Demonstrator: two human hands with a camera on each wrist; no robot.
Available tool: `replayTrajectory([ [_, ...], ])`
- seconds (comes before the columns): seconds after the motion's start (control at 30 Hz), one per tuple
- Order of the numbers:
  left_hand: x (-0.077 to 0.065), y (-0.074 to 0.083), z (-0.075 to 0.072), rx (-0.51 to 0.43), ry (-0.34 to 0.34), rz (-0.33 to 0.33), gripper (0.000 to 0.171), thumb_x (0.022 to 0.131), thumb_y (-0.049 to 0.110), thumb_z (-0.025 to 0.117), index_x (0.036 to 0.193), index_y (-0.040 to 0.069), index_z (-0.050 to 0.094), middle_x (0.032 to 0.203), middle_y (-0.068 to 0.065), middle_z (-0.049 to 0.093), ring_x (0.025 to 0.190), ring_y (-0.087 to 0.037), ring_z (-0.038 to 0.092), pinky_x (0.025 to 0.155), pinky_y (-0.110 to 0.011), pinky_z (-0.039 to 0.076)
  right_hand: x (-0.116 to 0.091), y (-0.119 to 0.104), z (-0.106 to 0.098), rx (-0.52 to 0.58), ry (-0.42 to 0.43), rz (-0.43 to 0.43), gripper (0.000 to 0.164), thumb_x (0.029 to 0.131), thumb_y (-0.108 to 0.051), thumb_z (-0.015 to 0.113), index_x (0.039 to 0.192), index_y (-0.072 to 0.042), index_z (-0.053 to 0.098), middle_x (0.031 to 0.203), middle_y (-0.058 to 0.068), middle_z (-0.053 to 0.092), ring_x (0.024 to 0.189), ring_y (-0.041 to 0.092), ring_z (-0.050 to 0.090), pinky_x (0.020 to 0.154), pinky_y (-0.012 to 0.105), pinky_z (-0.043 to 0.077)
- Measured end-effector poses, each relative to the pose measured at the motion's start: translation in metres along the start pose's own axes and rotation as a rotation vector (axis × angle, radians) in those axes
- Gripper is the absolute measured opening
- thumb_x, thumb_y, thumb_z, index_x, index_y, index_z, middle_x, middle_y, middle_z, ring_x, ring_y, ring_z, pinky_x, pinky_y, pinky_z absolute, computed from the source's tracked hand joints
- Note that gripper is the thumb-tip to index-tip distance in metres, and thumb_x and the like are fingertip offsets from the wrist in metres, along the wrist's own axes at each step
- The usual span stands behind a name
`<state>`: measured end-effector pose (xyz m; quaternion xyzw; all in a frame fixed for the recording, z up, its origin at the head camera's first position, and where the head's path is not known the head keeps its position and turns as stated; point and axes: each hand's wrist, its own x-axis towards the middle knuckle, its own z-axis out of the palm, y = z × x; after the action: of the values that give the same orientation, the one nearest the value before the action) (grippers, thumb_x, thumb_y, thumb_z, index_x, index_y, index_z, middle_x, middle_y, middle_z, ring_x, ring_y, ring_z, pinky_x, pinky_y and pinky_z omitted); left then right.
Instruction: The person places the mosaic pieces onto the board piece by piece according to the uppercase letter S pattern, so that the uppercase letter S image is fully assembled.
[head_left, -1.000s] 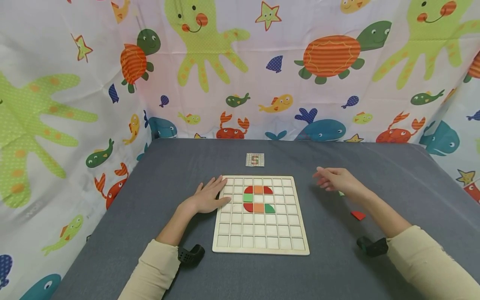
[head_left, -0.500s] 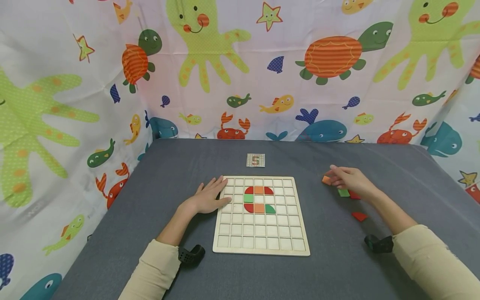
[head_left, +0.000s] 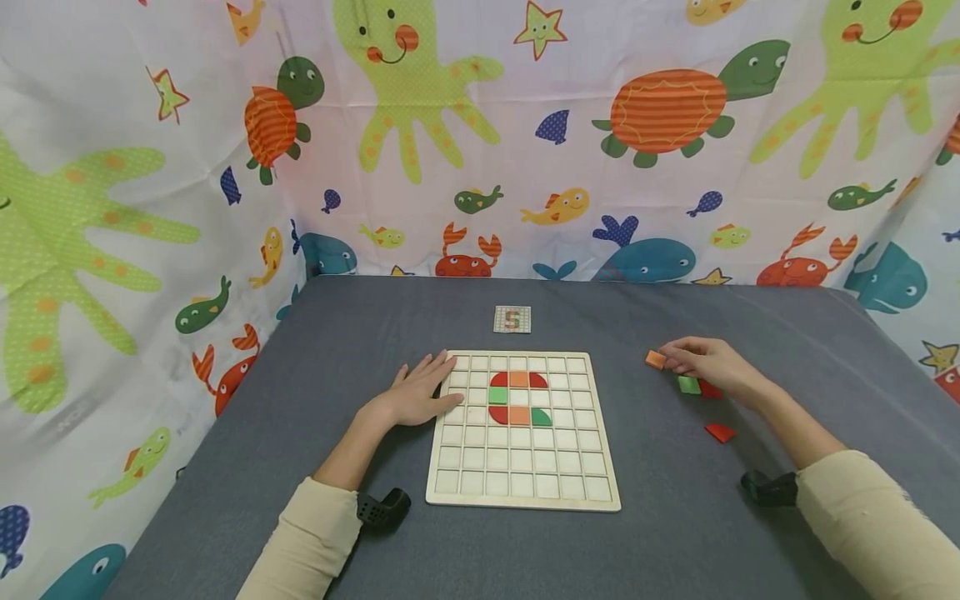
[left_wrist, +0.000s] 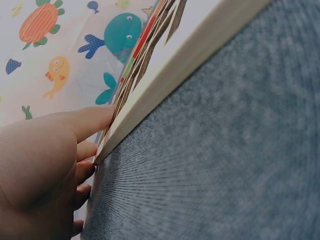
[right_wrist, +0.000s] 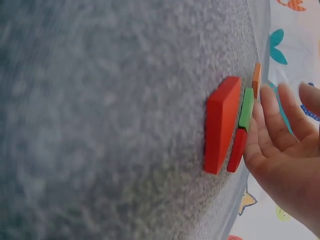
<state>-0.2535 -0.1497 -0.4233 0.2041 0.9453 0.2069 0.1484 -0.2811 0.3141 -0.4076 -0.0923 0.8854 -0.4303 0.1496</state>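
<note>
A wooden grid board [head_left: 522, 492] lies on the grey table. In its cells sit red, orange and green tiles, some square and some quarter-round. My left hand [head_left: 412, 396] rests on the board's left edge, fingers spread; the left wrist view shows the thumb [left_wrist: 95, 120] over the rim. To the right of the board, my right hand [head_left: 708, 362] is at an orange tile [head_left: 656, 359], fingertips at its edge. In the right wrist view the thumb stands apart from the fingers, and whether they touch the orange tile [right_wrist: 257, 80] I cannot tell.
A green tile [head_left: 688, 385] and a red tile [head_left: 709, 389] lie side by side under the right hand. Another red tile [head_left: 721, 432] lies nearer. A small card [head_left: 512, 319] with a grid pattern lies behind the board. A printed curtain [head_left: 570, 167] encloses the table.
My right hand has moved to the right, away from the board, and come down to the orange tile. The loose tiles have come into sight. My left hand stays put.
</note>
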Motion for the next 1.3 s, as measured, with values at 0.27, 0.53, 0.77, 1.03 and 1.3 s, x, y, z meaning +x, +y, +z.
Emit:
replayTrajectory([
  [0.27, 0.001, 0.0, 0.001, -0.001, 0.006, 0.0, 0.072, 0.098, 0.042, 0.048, 0.153, 0.006, 0.017, 0.158, -0.013, 0.011, 0.143, -0.033, 0.004, 0.109, -0.058, -0.001, -0.005, 0.004, -0.004, -0.049, -0.068, -0.077, 0.043, 0.096, -0.014, 0.059, 0.133, 0.005, 0.048, 0.124, 0.022, 0.055, 0.114, 0.035, 0.049, 0.088, 0.035, 0.047],
  [0.53, 0.001, 0.0, 0.001, 0.001, 0.004, 0.0, 0.072, 0.098, 0.042, 0.048, 0.153, 0.006, 0.017, 0.158, -0.013, 0.011, 0.143, -0.033, 0.004, 0.109, -0.058, -0.001, -0.01, 0.007, -0.008, -0.084, -0.118, -0.111, 0.051, 0.089, -0.006, 0.066, 0.134, 0.008, 0.046, 0.124, 0.026, 0.053, 0.115, 0.04, 0.05, 0.083, 0.026, 0.049],
  [0.77, 0.002, -0.002, 0.001, -0.003, -0.005, -0.003, 0.072, 0.099, 0.042, 0.047, 0.153, 0.006, 0.016, 0.158, -0.013, 0.009, 0.144, -0.032, 0.003, 0.109, -0.058, -0.001, -0.014, 0.009, -0.011, -0.125, -0.108, -0.126, 0.052, 0.087, -0.002, 0.068, 0.133, 0.009, 0.046, 0.123, 0.028, 0.052, 0.112, 0.042, 0.053, 0.085, 0.035, 0.051],
  [1.03, 0.001, 0.0, 0.001, -0.01, 0.0, 0.006, 0.072, 0.099, 0.041, 0.048, 0.153, 0.006, 0.017, 0.158, -0.013, 0.01, 0.144, -0.033, 0.003, 0.109, -0.058, -0.001, -0.016, 0.009, -0.011, -0.161, -0.082, -0.127, 0.048, 0.085, 0.0, 0.069, 0.13, 0.007, 0.051, 0.113, 0.021, 0.057, 0.103, 0.036, 0.057, 0.078, 0.03, 0.052],
  [1.3, 0.001, 0.0, 0.002, -0.009, 0.006, 0.0, 0.072, 0.098, 0.042, 0.048, 0.153, 0.007, 0.017, 0.158, -0.012, 0.01, 0.144, -0.032, 0.003, 0.109, -0.058, -0.001, -0.015, 0.009, -0.013, -0.183, -0.062, -0.082, 0.052, 0.085, -0.006, 0.071, 0.13, 0.007, 0.048, 0.112, 0.024, 0.056, 0.102, 0.038, 0.057, 0.078, 0.038, 0.052],
])
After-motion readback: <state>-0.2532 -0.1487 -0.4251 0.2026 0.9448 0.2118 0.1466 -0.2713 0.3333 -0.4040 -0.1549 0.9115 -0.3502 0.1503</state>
